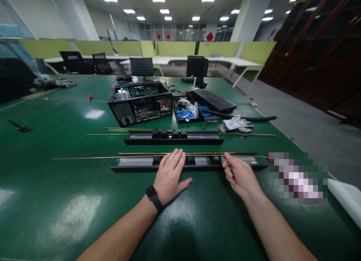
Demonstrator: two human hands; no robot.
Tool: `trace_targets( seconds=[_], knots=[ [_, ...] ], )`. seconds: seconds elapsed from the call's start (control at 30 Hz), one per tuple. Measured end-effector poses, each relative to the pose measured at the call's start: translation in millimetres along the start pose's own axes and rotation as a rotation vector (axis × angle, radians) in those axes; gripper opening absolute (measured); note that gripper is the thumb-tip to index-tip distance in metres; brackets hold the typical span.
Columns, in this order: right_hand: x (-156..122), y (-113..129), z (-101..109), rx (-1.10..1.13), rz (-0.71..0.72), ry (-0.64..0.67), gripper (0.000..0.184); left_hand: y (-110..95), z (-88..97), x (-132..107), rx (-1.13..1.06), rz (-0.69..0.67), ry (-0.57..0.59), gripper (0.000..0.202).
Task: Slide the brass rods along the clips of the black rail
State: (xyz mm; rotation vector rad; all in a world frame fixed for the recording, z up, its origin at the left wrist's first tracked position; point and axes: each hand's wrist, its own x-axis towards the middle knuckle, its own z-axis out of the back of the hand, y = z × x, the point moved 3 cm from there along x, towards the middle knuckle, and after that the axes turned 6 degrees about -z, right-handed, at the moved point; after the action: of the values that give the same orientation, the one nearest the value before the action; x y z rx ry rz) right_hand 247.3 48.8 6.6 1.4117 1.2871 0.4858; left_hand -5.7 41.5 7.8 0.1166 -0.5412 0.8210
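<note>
A long black rail (pixel 135 165) with black socket modules lies across the green table (pixel 56 185) just in front of me. Thin brass rods (pixel 93 157) run along its top. My left hand (pixel 170 176), with a black watch on the wrist, lies flat with fingers stretched over the rail's middle. My right hand (pixel 238 172) is curled at the rail's right part, its fingertips pinched near a rod and a module; what they hold is hidden. A second black rail (pixel 197 140) with several modules and more rods lies farther back.
Behind the rails stand an open black computer case (pixel 139 101), a black tray of parts (pixel 187 110), a flat black panel (pixel 214 99), white gloves (pixel 235 123) and a black hose (pixel 254 118). A blurred patch (pixel 297 178) lies right. Office desks and chairs stand beyond; the table edge runs along the right.
</note>
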Motion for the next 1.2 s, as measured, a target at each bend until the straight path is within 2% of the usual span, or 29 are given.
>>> trace_targets(
  seconds=[0.13,0.33,0.5,0.7,0.9,1.07,1.2],
  knots=[
    [0.1,2.5,3.2,0.04,0.021,-0.068,0.033,0.0,0.3,0.2,-0.001,0.0,0.002,0.079],
    [-2.2,1.9,-1.5,0.007,-0.001,0.011,0.032,0.2,0.1,-0.3,-0.001,-0.005,-0.005,0.078],
    [-0.9,5.8,4.9,0.06,0.014,-0.087,0.027,0.2,-0.3,-0.4,-0.003,-0.002,0.001,0.077],
    [-0.7,0.3,-1.3,-0.008,0.002,0.04,0.034,0.0,0.5,0.4,0.007,-0.006,-0.001,0.077],
    [-0.3,1.9,4.2,0.047,0.035,-0.057,0.03,0.3,2.1,1.0,0.008,-0.017,-0.017,0.076],
    [-2.2,0.7,-1.4,-0.005,-0.005,0.034,0.034,0.6,1.1,0.4,0.007,-0.013,-0.021,0.078],
    [-1.2,2.5,1.5,0.035,-0.003,-0.035,0.032,1.1,0.5,0.1,0.011,-0.014,-0.03,0.078]
  ],
)
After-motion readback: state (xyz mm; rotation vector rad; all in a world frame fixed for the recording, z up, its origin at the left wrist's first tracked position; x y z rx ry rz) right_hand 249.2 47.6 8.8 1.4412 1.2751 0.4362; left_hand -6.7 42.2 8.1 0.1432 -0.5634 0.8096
